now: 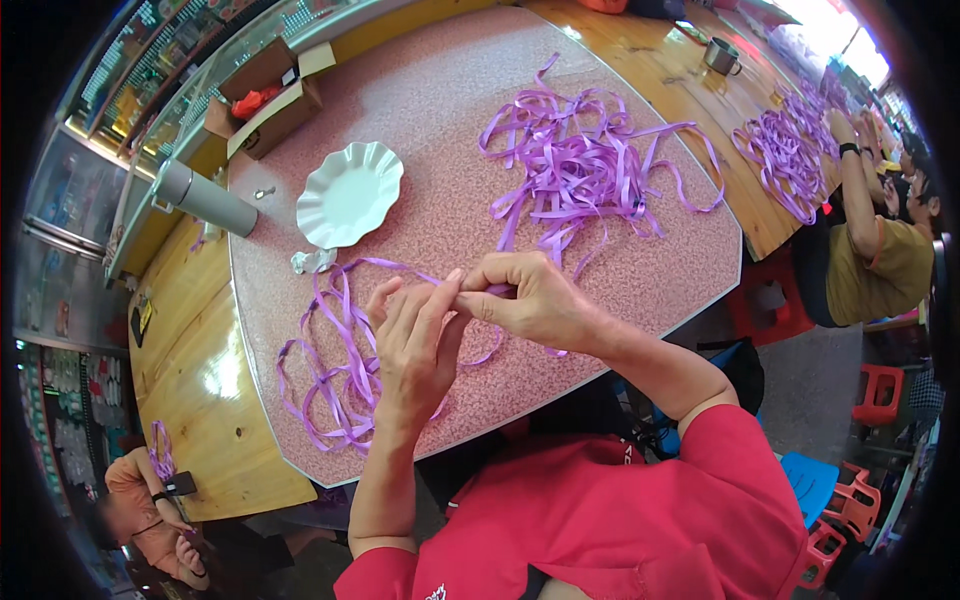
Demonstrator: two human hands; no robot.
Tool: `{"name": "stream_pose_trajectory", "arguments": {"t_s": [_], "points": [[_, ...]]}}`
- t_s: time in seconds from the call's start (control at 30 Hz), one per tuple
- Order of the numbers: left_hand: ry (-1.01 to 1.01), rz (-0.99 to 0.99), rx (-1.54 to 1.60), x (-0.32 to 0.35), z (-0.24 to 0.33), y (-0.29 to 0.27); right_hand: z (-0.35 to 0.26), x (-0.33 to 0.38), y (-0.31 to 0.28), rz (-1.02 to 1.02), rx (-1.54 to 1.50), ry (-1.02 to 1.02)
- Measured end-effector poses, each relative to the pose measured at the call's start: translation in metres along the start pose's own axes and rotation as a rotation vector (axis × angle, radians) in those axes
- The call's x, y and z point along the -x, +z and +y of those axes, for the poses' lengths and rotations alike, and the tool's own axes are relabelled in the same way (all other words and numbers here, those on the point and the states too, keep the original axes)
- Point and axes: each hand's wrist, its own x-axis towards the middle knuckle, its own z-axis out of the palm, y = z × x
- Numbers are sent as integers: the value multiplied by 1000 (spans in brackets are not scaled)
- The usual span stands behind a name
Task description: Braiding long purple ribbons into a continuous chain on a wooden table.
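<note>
Both my hands meet above the near part of a pink speckled table (640, 290). My left hand (412, 335) pinches a purple ribbon (400, 266) between thumb and fingers, and a loose length runs off to its left. My right hand (530, 298) is closed at the same spot, its fingertips pressed together on the ribbon; the exact point they grip is hidden. Left of my left hand lies a loose tangle of purple ribbons (345, 375). Beyond my right hand sits a larger heap of purple ribbons (580, 160).
A white scalloped plate (350, 195), a crumpled tissue (314, 261), a grey flask (205, 197) and an open cardboard box (275, 125) stand far left. On the right wooden table are a metal mug (722, 57) and more ribbons (785, 150), where a person (870, 230) sits. Another person (150, 510) sits lower left.
</note>
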Motion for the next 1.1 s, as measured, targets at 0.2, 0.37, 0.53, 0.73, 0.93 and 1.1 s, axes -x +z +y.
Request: {"name": "stream_pose_trajectory", "arguments": {"t_s": [0.2,0.37,0.53,0.73,0.93,1.1], "points": [[107,-187,-77,5,-3,-20,-5,13,-3,-103,147,-47],[198,-446,46,9,-10,-43,0,25,-5,-200,212,-246],[83,-618,578,23,-14,-51,5,41,1,-326,67,-251],[-281,-419,923,37,-15,-28,-5,48,-3,-288,-228,48],[-217,-635,994,-11,30,25,-75,41,-34,46,-409,-91],[-65,-517,863,-16,5,38,-76,46,-117,420,-603,-469]]}}
